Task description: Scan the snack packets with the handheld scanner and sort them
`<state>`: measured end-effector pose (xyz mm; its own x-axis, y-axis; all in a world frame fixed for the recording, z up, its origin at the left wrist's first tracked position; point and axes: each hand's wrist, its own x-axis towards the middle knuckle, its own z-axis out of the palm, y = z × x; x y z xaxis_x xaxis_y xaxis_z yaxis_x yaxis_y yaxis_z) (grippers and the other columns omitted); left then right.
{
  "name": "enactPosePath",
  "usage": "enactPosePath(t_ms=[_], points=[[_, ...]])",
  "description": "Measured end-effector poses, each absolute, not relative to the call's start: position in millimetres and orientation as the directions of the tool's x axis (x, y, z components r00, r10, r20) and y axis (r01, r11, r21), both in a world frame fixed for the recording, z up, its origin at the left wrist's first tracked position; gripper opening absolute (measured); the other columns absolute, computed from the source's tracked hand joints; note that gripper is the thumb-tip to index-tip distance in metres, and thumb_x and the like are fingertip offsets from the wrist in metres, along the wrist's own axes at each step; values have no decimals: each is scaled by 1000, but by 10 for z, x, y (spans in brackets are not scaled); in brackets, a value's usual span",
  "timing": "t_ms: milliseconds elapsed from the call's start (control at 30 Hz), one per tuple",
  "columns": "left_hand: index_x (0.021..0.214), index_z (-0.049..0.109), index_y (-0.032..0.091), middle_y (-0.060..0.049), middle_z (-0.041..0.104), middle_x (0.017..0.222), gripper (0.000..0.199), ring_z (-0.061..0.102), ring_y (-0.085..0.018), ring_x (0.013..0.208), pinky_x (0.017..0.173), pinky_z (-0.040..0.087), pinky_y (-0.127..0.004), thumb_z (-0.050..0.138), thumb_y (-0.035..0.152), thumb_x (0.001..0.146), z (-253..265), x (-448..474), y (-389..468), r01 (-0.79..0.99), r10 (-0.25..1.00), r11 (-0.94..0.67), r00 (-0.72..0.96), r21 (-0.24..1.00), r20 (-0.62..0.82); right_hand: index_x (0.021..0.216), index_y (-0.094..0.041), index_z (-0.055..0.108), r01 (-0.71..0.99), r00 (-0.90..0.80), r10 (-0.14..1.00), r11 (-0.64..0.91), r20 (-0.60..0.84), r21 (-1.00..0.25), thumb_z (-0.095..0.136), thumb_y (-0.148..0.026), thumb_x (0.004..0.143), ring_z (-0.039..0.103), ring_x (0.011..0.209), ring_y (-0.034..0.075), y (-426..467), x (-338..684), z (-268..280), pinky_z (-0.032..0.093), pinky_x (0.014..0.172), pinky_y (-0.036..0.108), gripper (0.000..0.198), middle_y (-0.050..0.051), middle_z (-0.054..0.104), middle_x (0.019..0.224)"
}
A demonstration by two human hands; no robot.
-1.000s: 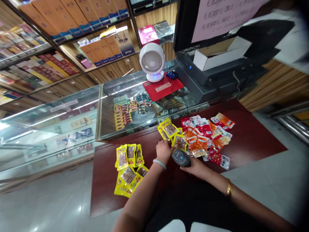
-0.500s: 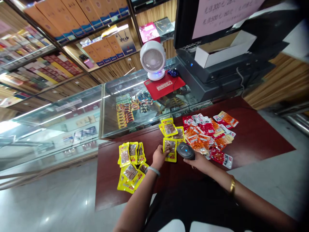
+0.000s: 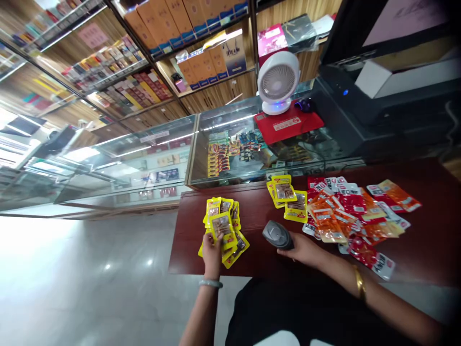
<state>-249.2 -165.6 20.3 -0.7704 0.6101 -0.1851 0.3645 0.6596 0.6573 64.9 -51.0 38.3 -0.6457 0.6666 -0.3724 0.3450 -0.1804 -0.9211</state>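
Observation:
My left hand (image 3: 212, 247) pinches the lower edge of a yellow snack packet (image 3: 224, 229) with a clear window. That packet lies over a pile of similar yellow packets (image 3: 236, 254) on the left of the dark red tabletop (image 3: 252, 240). In my right hand (image 3: 302, 250) is a grey handheld barcode scanner (image 3: 278, 234), its head pointing left above the tabletop. Several more yellow packets (image 3: 296, 207) lie beyond the scanner. To their right spreads a heap of red and orange packets (image 3: 338, 211).
A glass display counter (image 3: 196, 149) runs behind the table, with small goods inside. On it stand a white fan (image 3: 278, 81), a red mat (image 3: 291, 126) and a dark mouse (image 3: 304, 105). A dark machine with a white box (image 3: 374, 79) is at right. Stocked shelves (image 3: 212, 62) line the back.
My left hand has carried a yellow packet leftward from the middle group to the left pile. My right hand still holds the scanner. The camera view has turned left.

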Motion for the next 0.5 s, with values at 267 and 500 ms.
enactPosePath(t_ms=[267, 500], points=[[106, 53, 18, -12, 62, 105, 50, 59, -30, 102, 89, 45, -41, 66, 54, 74, 92, -2682, -1813, 444, 476, 830, -879, 339, -15, 114, -18, 67, 363, -672, 641, -151, -370, -920, 77, -42, 72, 69, 102, 33, -535, 605, 328, 52, 95, 45, 50, 9, 75, 110], [116, 54, 20, -12, 59, 120, 40, 50, -28, 121, 105, 35, -43, 59, 45, 85, 201, -1997, -1080, 778, 806, 514, -582, 362, 107, 112, -22, 68, 335, -533, 760, -215, -372, -918, 77, -42, 71, 70, 101, 33, -480, 730, 419, 54, 91, 47, 47, 6, 77, 101]])
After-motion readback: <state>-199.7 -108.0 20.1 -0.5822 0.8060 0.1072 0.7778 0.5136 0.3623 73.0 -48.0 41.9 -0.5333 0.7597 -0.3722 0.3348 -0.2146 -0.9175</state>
